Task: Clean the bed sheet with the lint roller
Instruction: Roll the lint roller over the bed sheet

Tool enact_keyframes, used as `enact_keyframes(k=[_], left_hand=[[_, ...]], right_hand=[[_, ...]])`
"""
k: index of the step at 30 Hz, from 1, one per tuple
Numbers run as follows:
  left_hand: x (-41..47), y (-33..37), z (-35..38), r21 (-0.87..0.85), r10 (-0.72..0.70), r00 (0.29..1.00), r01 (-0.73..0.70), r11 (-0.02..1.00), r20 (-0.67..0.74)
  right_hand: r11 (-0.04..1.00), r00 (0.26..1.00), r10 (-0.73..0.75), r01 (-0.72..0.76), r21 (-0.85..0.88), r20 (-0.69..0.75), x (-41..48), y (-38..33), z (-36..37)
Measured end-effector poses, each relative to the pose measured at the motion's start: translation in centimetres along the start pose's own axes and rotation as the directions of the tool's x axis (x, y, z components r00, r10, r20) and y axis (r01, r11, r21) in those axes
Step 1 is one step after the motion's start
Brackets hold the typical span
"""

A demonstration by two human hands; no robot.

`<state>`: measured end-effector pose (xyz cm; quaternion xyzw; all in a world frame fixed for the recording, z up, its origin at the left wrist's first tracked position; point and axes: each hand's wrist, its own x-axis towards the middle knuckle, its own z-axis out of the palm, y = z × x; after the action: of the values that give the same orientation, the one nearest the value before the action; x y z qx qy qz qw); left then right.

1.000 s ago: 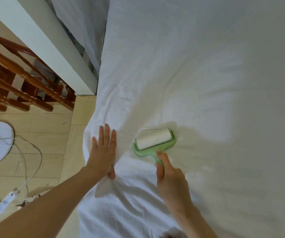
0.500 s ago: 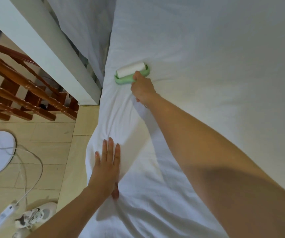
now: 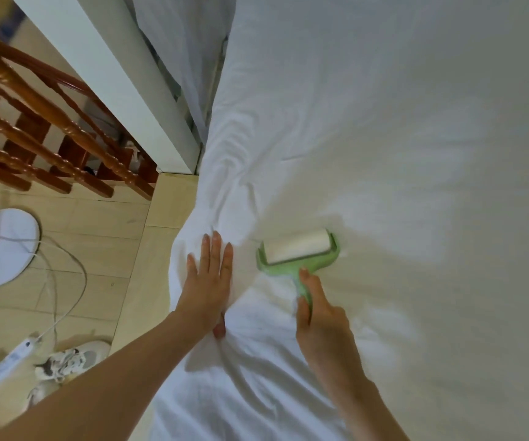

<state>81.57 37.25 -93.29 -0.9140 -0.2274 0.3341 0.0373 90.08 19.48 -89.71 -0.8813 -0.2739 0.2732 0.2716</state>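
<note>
the left hand [image 3: 209,281] presses flat and spread on the sheet [image 3: 384,154]; the right hand [image 3: 318,316] grips the lint roller [image 3: 298,253]. the person should roll slowly, keeping the cloth tight.

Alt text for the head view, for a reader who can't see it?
A right hand grips a green lint roller on a white bed sheet, while the left hand presses flat beside it near the bed's edge. A shoe lies on the floor.

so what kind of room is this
Probably a home bedroom, near a staircase: a bed under a wrinkled white bed sheet, a reddish turned-wood banister beside it, and a worn white sneaker on the pale floor.
</note>
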Motion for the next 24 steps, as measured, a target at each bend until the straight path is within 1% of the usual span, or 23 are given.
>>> enact_keyframes(k=[1, 3, 6, 8, 11, 13, 14, 18, 19, 20, 21, 22, 23, 24], left_hand=[[-0.1, 0.0, 0.0, -0.004, -0.009, 1.000, 0.009, 1.000, 0.012], [0.0, 0.1, 0.0, -0.008, -0.024, 0.999, 0.024, 1.000, 0.027], [0.1, 0.1, 0.0, 0.025, -0.023, 0.999, 0.022, 0.999, 0.032], [0.2, 0.1, 0.2, 0.014, -0.019, 0.999, 0.019, 1.000, 0.034], [0.3, 0.1, 0.5, 0.003, -0.020, 0.999, 0.020, 1.000, 0.043], [0.2, 0.0, 0.5, 0.021, -0.018, 0.999, 0.017, 1.000, 0.037], [0.2, 0.0, 0.5, 0.030, -0.018, 0.999, 0.017, 0.999, 0.031], [0.0, 0.0, 0.0, 0.021, -0.030, 0.999, 0.029, 0.999, 0.027], [-0.1, 0.0, -0.2, 0.020, -0.028, 0.999, 0.027, 0.999, 0.028], [-0.2, 0.0, -0.4, 0.024, -0.023, 0.999, 0.022, 0.999, 0.039], [-0.4, -0.1, -0.6, 0.033, -0.014, 0.999, 0.013, 0.999, 0.051], [-0.5, -0.3, -0.9, 0.042, -0.002, 0.998, -0.001, 0.999, 0.069], [-0.7, -0.5, -1.3, 0.051, 0.008, 0.995, -0.013, 0.999, 0.102], [-0.8, -0.7, -2.2, 0.032, 0.004, 0.990, -0.008, 0.999, 0.140]], right_hand=[[1.000, 1.000, 0.009, -0.009, -0.008, 0.003, -0.2, 0.0, 0.0], [0.998, 0.999, 0.051, -0.051, 0.030, 0.006, 1.8, -0.8, -0.2], [0.998, 0.998, 0.066, -0.066, 0.010, -0.022, 8.1, -3.4, -0.5], [0.998, 0.998, 0.059, -0.057, 0.039, -0.033, 13.4, -5.4, -0.8], [0.987, 0.999, 0.032, -0.030, 0.158, -0.010, 19.5, -8.1, -1.7], [0.980, 1.000, 0.013, -0.017, 0.198, 0.020, 21.2, -8.8, -2.2], [0.983, 0.999, -0.005, -0.003, 0.185, 0.043, 21.2, -8.9, -2.5], [0.992, 0.970, -0.128, 0.125, 0.025, 0.205, 18.5, -6.3, -3.9], [0.987, 0.971, -0.149, 0.156, -0.025, 0.185, 17.9, -5.3, -4.7], [0.980, 0.980, -0.168, 0.178, -0.086, 0.105, 17.6, -4.2, -5.6], [0.969, 0.981, -0.195, 0.192, -0.156, -0.008, 17.4, -2.7, -6.7], [0.949, 0.965, -0.239, 0.210, -0.236, -0.104, 17.5, -1.0, -7.7], [0.921, 0.948, -0.284, 0.227, -0.317, -0.146, 17.8, 0.9, -8.7], [0.888, 0.942, -0.312, 0.242, -0.391, -0.124, 18.2, 3.2, -9.5]])
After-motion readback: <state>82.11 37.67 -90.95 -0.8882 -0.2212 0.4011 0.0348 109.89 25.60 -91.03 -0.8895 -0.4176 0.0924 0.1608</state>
